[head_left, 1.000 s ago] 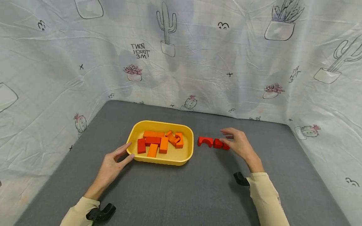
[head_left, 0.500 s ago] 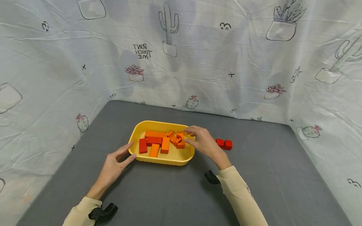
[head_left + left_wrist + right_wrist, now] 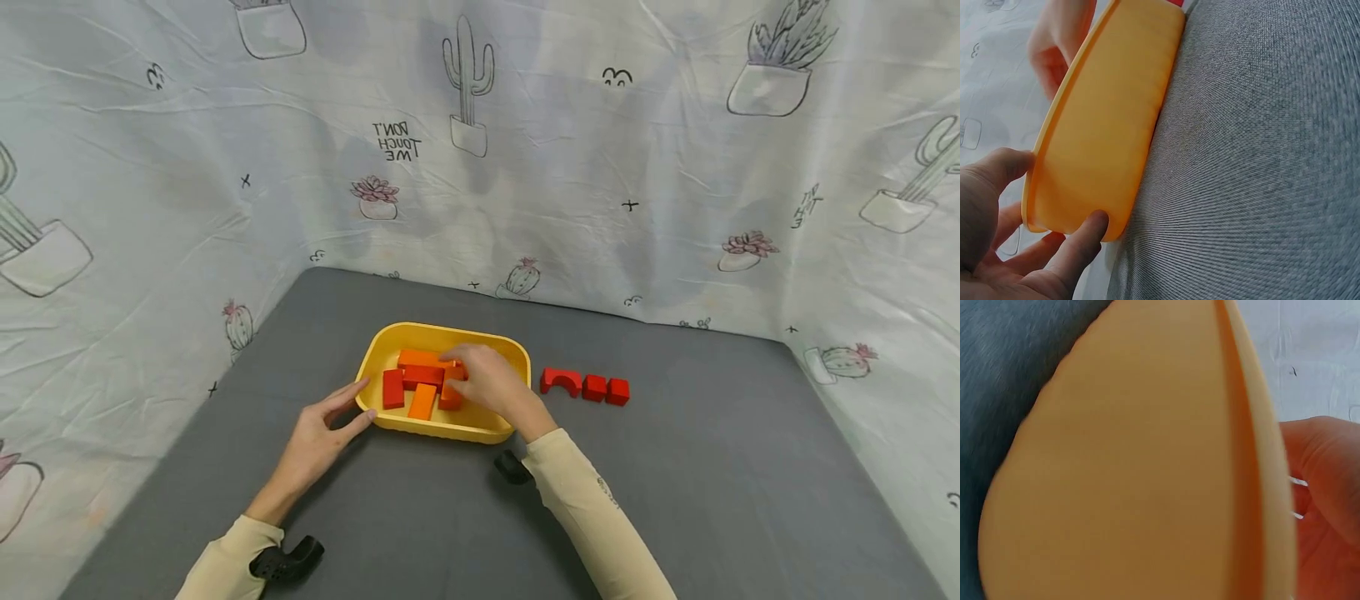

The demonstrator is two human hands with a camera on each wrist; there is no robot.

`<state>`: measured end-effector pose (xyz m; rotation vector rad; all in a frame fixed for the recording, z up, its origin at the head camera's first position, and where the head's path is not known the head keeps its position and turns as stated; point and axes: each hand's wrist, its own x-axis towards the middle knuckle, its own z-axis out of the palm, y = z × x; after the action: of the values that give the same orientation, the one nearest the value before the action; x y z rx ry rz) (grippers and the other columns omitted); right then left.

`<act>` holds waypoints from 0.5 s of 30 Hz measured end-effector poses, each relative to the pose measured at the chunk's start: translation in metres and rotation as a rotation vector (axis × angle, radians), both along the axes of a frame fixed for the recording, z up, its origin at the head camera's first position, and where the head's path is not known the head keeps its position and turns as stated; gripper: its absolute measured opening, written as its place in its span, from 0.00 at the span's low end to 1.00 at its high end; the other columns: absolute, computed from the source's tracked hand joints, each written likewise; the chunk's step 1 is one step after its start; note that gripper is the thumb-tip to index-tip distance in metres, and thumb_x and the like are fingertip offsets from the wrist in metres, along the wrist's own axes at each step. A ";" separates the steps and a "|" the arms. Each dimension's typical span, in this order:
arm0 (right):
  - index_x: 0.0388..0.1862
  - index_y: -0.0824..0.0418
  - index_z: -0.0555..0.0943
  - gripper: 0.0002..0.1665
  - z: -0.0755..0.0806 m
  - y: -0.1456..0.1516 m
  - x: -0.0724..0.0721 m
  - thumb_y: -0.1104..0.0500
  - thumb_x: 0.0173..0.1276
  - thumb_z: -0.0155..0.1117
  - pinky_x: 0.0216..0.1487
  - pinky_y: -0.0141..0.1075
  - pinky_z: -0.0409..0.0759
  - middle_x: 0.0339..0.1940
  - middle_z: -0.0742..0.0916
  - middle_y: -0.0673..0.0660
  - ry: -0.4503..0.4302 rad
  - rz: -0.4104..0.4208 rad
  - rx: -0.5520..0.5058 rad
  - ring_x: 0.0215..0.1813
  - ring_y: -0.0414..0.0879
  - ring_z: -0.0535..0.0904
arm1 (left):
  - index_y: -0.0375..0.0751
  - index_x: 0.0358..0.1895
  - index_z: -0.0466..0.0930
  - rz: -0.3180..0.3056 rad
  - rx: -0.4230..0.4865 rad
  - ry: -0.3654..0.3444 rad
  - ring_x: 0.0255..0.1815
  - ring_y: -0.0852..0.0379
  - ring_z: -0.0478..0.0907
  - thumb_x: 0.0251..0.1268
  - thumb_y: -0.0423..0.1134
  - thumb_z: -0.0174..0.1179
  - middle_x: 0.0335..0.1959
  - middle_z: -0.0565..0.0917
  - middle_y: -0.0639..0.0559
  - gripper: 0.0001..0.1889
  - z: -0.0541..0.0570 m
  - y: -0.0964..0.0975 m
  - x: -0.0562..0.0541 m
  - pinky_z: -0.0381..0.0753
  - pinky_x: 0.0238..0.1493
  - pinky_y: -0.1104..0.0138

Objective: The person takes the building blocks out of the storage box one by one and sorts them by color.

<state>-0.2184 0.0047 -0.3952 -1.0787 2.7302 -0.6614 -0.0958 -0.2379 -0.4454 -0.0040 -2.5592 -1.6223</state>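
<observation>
My left hand [image 3: 315, 437] reaches to the near left corner of the yellow tray [image 3: 442, 429], its thumb and fingers touching the outer wall and rim. In the left wrist view, the left fingers [image 3: 1082, 240] rest against the tray's outside. My right hand [image 3: 491, 379] is inside the tray, its thumb and fingertips apart right at an upright orange block [image 3: 450, 398]. It covers the tray's right-hand pieces. Left of it lie a red block [image 3: 393, 389], another red block [image 3: 422, 376], an orange block [image 3: 422, 402] and a long orange block [image 3: 417, 357].
Right of the tray, a red arch block [image 3: 561, 380] and two red cubes, a left one [image 3: 594, 387] and a right one [image 3: 618, 391], stand in a row on the grey cloth [image 3: 420, 517]. A cactus-print sheet [image 3: 555, 150] hangs behind.
My right hand has travelled left from the red cubes, over the tray's right rim, and into the tray. My left hand keeps its place at the corner. The head view has shifted slightly.
</observation>
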 end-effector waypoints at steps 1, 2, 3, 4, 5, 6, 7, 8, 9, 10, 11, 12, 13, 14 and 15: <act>0.60 0.61 0.81 0.23 -0.001 -0.004 0.000 0.60 0.65 0.70 0.63 0.41 0.76 0.57 0.84 0.55 -0.006 0.000 0.013 0.60 0.50 0.78 | 0.42 0.70 0.71 0.001 -0.001 -0.002 0.70 0.42 0.66 0.66 0.45 0.65 0.71 0.68 0.41 0.30 -0.001 0.000 0.000 0.68 0.66 0.49; 0.60 0.61 0.81 0.23 -0.002 -0.007 0.001 0.60 0.66 0.70 0.63 0.41 0.76 0.58 0.84 0.55 -0.015 -0.002 0.027 0.60 0.50 0.78 | 0.41 0.70 0.71 0.001 -0.001 -0.001 0.70 0.42 0.66 0.66 0.45 0.65 0.71 0.68 0.41 0.30 -0.001 0.000 0.000 0.68 0.66 0.49; 0.60 0.61 0.81 0.23 -0.003 -0.010 0.001 0.60 0.66 0.69 0.63 0.41 0.76 0.58 0.84 0.55 -0.029 -0.005 0.034 0.60 0.50 0.78 | 0.41 0.70 0.71 0.002 -0.004 -0.003 0.70 0.41 0.66 0.66 0.45 0.65 0.71 0.68 0.41 0.30 -0.001 0.000 0.001 0.68 0.66 0.48; 0.60 0.61 0.81 0.23 -0.004 -0.012 0.001 0.60 0.66 0.69 0.63 0.40 0.76 0.58 0.84 0.55 -0.038 -0.009 0.041 0.59 0.49 0.78 | 0.41 0.70 0.71 0.002 -0.005 -0.006 0.70 0.42 0.66 0.66 0.45 0.65 0.71 0.68 0.41 0.30 -0.002 0.000 0.001 0.69 0.66 0.48; 0.60 0.61 0.81 0.23 -0.005 -0.015 0.002 0.61 0.66 0.69 0.62 0.40 0.77 0.58 0.84 0.55 -0.052 -0.014 0.051 0.59 0.49 0.78 | 0.41 0.70 0.71 0.002 -0.007 -0.006 0.70 0.41 0.66 0.66 0.46 0.65 0.71 0.68 0.41 0.31 -0.003 0.000 0.001 0.68 0.65 0.48; 0.60 0.61 0.81 0.23 -0.006 -0.017 0.001 0.61 0.66 0.69 0.62 0.40 0.77 0.58 0.84 0.55 -0.063 -0.018 0.059 0.59 0.49 0.78 | 0.41 0.70 0.71 0.001 -0.004 -0.005 0.70 0.41 0.66 0.66 0.46 0.65 0.71 0.68 0.41 0.31 -0.003 0.001 0.001 0.68 0.66 0.47; 0.61 0.61 0.81 0.23 -0.007 -0.019 0.001 0.62 0.66 0.69 0.62 0.40 0.77 0.58 0.84 0.55 -0.071 -0.022 0.067 0.58 0.49 0.78 | 0.41 0.69 0.71 0.002 -0.006 -0.004 0.70 0.41 0.66 0.66 0.46 0.65 0.71 0.68 0.41 0.31 -0.003 0.001 0.001 0.69 0.65 0.47; 0.61 0.61 0.80 0.23 -0.007 -0.020 0.001 0.62 0.66 0.68 0.61 0.39 0.78 0.58 0.84 0.55 -0.080 -0.029 0.075 0.58 0.49 0.79 | 0.40 0.69 0.71 0.001 -0.005 -0.003 0.70 0.41 0.66 0.66 0.45 0.65 0.71 0.68 0.41 0.30 -0.003 0.001 0.001 0.69 0.66 0.47; 0.61 0.61 0.80 0.24 -0.007 -0.022 0.001 0.63 0.66 0.68 0.61 0.39 0.78 0.58 0.84 0.55 -0.081 -0.035 0.084 0.57 0.48 0.79 | 0.41 0.69 0.71 0.001 -0.003 -0.003 0.70 0.41 0.66 0.66 0.45 0.65 0.71 0.68 0.41 0.30 -0.003 0.001 0.001 0.68 0.66 0.47; 0.61 0.60 0.80 0.24 -0.007 -0.023 0.001 0.63 0.66 0.68 0.60 0.39 0.78 0.58 0.84 0.55 -0.077 -0.039 0.095 0.57 0.48 0.79 | 0.41 0.69 0.71 0.001 -0.001 0.001 0.70 0.41 0.66 0.66 0.45 0.65 0.71 0.68 0.41 0.30 -0.003 0.001 0.001 0.68 0.66 0.47; 0.61 0.60 0.80 0.24 -0.007 -0.025 0.000 0.64 0.66 0.68 0.60 0.39 0.78 0.58 0.84 0.55 -0.073 -0.043 0.109 0.56 0.48 0.79 | 0.41 0.69 0.71 0.002 -0.002 0.006 0.70 0.41 0.65 0.66 0.45 0.65 0.71 0.68 0.40 0.30 -0.002 0.001 0.001 0.68 0.66 0.46; 0.61 0.60 0.81 0.24 -0.007 -0.027 0.000 0.64 0.65 0.68 0.59 0.39 0.79 0.58 0.84 0.55 -0.061 -0.044 0.124 0.56 0.48 0.80 | 0.41 0.69 0.71 0.003 -0.001 0.009 0.71 0.41 0.65 0.66 0.45 0.65 0.71 0.68 0.40 0.30 -0.002 0.001 0.002 0.68 0.66 0.46; 0.61 0.60 0.81 0.24 -0.007 -0.029 -0.001 0.64 0.65 0.68 0.59 0.39 0.79 0.58 0.84 0.55 -0.055 -0.046 0.136 0.55 0.48 0.80 | 0.41 0.69 0.71 0.006 -0.001 0.011 0.71 0.41 0.65 0.65 0.44 0.65 0.71 0.68 0.40 0.30 -0.001 0.001 0.002 0.68 0.66 0.46; 0.61 0.59 0.81 0.24 -0.008 -0.031 -0.001 0.64 0.65 0.68 0.58 0.39 0.79 0.57 0.84 0.54 -0.049 -0.045 0.148 0.54 0.48 0.80 | 0.41 0.69 0.72 0.008 -0.004 0.012 0.71 0.41 0.65 0.65 0.44 0.65 0.71 0.69 0.40 0.30 -0.002 0.001 0.002 0.68 0.66 0.46; 0.61 0.59 0.81 0.24 -0.008 -0.033 -0.001 0.63 0.65 0.68 0.58 0.39 0.79 0.57 0.84 0.54 -0.041 -0.044 0.161 0.53 0.48 0.80 | 0.41 0.69 0.72 0.009 -0.004 0.013 0.71 0.41 0.65 0.65 0.44 0.66 0.71 0.69 0.41 0.30 -0.002 0.001 0.002 0.68 0.66 0.46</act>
<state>-0.2198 -0.0283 -0.4034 -0.9610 2.7249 -0.4549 -0.0942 -0.2374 -0.4469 -0.0034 -2.5495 -1.6082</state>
